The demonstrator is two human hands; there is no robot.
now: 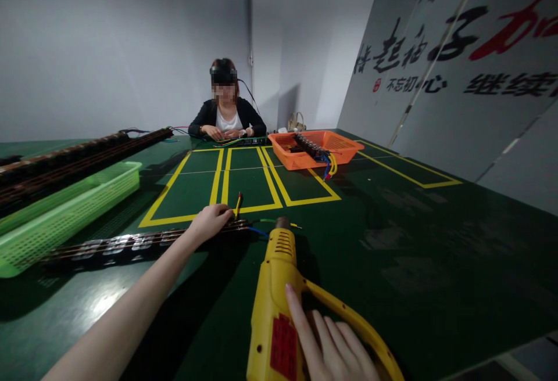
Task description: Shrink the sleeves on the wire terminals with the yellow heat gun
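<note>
My right hand (pixel 329 343) grips a yellow electric drill (pixel 279 299) near the table's front edge, index finger lying along its body. The drill's nose points away from me at the end of a long dark terminal strip (pixel 131 244). That strip lies across the green table to the left. My left hand (pixel 211 221) presses down on the strip's right end, fingers curled over it. Thin wires, yellow, green and blue, stick out of the strip beside that hand (pixel 257 227).
A green plastic basket (pixel 65 207) sits at the left, with more long dark strips (pixel 78 157) behind it. An orange basket (pixel 316 148) holding parts and wires stands at the far middle. A person (pixel 226 114) sits across the table. Yellow tape lines (pixel 218 183) mark the tabletop.
</note>
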